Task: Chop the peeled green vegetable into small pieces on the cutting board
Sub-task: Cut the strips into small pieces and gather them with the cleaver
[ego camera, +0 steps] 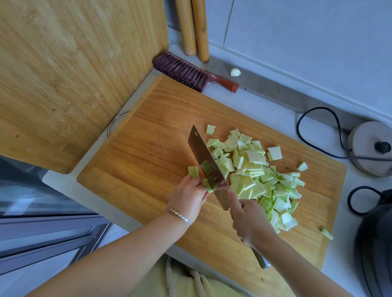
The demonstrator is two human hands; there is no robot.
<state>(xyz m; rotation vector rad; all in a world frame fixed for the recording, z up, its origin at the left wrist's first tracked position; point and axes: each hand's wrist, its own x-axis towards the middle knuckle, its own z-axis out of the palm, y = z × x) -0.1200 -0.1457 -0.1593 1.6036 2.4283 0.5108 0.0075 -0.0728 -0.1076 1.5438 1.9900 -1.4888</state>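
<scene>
Two hands share one cutting board [149,131]: the right hand [250,219] curls round one cleaver [204,153] handle; the left hand [188,194] pinches one green vegetable stub [207,185] just left of the blade, with many cut slices [258,176] heaped to its right.

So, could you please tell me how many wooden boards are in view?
2. The flat board lies under the chopped vegetable; the upright board stands at the left. None seems hidden.

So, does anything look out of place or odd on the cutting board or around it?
A lone garlic clove lies on the metal strip behind the cutting board, and one green piece sits apart from the pile, near the board's right edge. Nothing looks damaged.
</scene>
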